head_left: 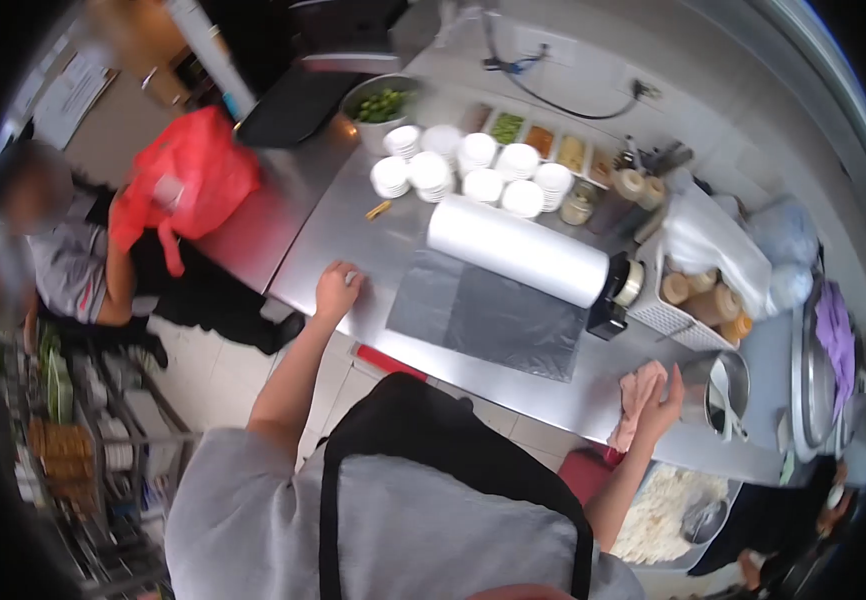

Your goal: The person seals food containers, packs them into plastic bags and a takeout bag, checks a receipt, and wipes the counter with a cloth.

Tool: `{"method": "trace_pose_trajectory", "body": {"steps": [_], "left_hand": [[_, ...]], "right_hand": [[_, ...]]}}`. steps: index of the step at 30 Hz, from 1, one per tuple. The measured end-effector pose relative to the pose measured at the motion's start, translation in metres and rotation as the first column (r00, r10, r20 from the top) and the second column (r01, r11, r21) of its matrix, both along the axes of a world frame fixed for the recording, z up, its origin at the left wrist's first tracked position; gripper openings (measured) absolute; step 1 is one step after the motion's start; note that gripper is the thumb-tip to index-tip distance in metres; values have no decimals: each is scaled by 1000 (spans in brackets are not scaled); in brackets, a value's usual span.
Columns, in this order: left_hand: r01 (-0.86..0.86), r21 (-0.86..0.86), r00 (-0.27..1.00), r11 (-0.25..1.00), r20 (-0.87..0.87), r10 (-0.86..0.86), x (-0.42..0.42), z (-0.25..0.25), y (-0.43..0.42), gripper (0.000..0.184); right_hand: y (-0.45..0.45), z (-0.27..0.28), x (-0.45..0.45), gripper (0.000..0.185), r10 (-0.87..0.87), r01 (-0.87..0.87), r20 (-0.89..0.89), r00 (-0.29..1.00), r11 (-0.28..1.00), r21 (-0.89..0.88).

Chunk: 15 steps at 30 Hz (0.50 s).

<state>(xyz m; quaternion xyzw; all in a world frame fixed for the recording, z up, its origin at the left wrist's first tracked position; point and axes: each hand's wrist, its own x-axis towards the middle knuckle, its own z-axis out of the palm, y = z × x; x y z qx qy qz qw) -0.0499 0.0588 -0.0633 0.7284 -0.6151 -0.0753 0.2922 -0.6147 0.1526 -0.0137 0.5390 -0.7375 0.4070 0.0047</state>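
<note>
My left hand (337, 290) is at the front edge of the steel counter, its fingers curled; whether they hold anything is too small to tell. My right hand (660, 403) touches a pink cloth (637, 398) on the counter's right part, beside a metal pot (696, 385). The thumb and fingers of that hand are apart from each other, with the cloth at their left side. Between my hands a large roll of clear plastic film (518, 250) lies on the counter (353, 235), and a flat grey plastic sheet (493, 312) is spread in front of it.
Stacked white cups (480, 152) stand behind the roll, near a bowl of green produce (383, 104). A white basket (675, 310) of bottles is at the right. Below it sits a tray of white crumbly food (668, 515). A co-worker at the left holds a red bag (198, 175).
</note>
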Motion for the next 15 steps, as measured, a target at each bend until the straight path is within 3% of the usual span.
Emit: {"method": "trace_pose_trajectory", "body": {"steps": [2,5,12,13,14,15], "left_hand": [[-97,6,995,995,34,96,22,-3,10,15],[-174,59,985,983,-7,175,41,8,19,15],[-426,37,902,904,-55,428,109,6,44,16],[-442,-59,897,895,-29,441,122,4,47,17],[-461,-36,885,887,-99,456,126,19,50,18],[-461,-86,886,883,11,464,134,26,50,22]], "right_hand": [[-21,5,18,27,62,-61,179,982,998,-10],[-37,25,46,26,128,-138,185,975,989,48],[-79,68,135,19,386,-385,66,920,922,-29],[-85,70,146,18,458,-457,49,887,889,-38],[-90,72,158,16,528,-526,32,849,849,-49],[-94,73,169,15,572,-572,-1,820,819,-54]]}}
